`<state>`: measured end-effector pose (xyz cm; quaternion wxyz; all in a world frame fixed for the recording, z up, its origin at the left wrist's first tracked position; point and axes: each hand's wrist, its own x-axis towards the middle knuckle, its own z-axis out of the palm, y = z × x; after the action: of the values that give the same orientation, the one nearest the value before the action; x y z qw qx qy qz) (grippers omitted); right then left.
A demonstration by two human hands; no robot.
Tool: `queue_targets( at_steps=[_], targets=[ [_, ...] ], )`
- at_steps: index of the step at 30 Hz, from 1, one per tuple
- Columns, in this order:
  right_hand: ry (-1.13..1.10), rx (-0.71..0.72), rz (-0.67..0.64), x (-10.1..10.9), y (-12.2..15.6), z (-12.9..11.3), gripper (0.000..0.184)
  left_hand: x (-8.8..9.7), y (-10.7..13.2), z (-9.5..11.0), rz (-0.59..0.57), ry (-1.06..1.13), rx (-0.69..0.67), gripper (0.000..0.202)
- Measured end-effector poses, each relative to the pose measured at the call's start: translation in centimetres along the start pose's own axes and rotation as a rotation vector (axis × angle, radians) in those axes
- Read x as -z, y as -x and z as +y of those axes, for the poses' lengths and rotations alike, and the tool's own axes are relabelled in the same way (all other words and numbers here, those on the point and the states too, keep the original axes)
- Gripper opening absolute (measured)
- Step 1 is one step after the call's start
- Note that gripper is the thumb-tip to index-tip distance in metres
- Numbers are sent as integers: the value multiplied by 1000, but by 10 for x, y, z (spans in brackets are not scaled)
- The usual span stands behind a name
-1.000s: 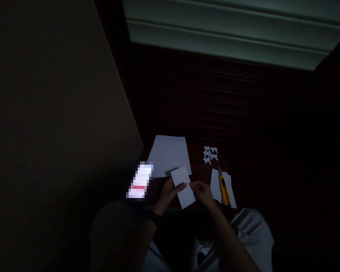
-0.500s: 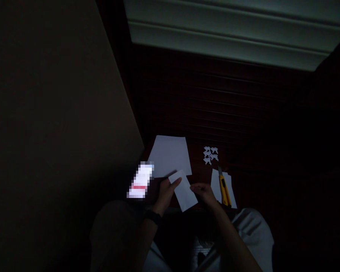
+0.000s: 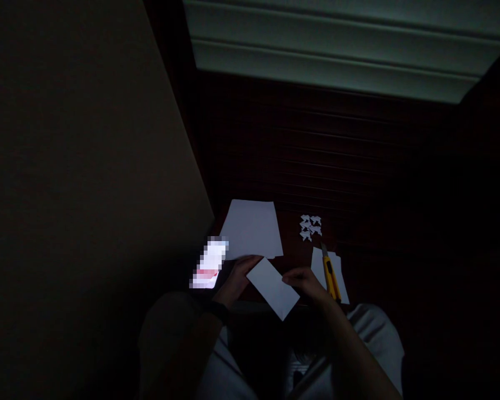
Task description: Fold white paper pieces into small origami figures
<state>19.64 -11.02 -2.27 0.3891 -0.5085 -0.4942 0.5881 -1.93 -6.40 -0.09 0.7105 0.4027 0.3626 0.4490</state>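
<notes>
- The white paper rectangle (image 3: pixel 274 288) sits slanted at the lower centre of the frame, between the two hands.
- It should be very light, thin and flexible, easy to crease or tear and perhaps a little slippery; whether it is one layer or folded cannot be told.
- A light pinch on the middle of a long edge, with support near a corner, would probably keep it flat.
- The right hand (image 3: pixel 306 283) pinches the upper-right long edge about midway, thumb and fingertips together, so most of the rectangle lies to the left of and below that grip.
- The left hand (image 3: pixel 235 280) is at the leftmost corner, its fingers along the short upper-left edge; whether it grips cannot be told.
- Right of centre, a yellow snap-off utility knife (image 3: pixel 332 278) lies on smaller paper sheets (image 3: pixel 342 281).
</notes>
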Motion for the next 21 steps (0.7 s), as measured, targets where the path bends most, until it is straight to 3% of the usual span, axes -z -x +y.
queue_targets(
  at_steps=[3, 6, 9, 11, 14, 21],
  targets=[
    [165, 42, -75, 6, 2, -11, 22, -2, 4, 18, -120, -377, -37, 28],
    [334, 113, -159, 4, 6, -25, 18, -13, 7, 30, -215, -698, -178, 31],
    [496, 214, -228, -4, 10, -39, 18, -26, 8, 29, -400, -998, -279, 27],
    [586, 286, -237, -10, 12, -47, 20, -30, 7, 24, -475, -1136, -227, 17],
    [701, 369, -203, -17, 16, -55, 24, -31, 5, 14, -465, -1206, -155, 12],
    [797, 419, -197, -16, 24, -60, 27, -21, 4, 9, -496, -1086, -81, 17]
  ],
)
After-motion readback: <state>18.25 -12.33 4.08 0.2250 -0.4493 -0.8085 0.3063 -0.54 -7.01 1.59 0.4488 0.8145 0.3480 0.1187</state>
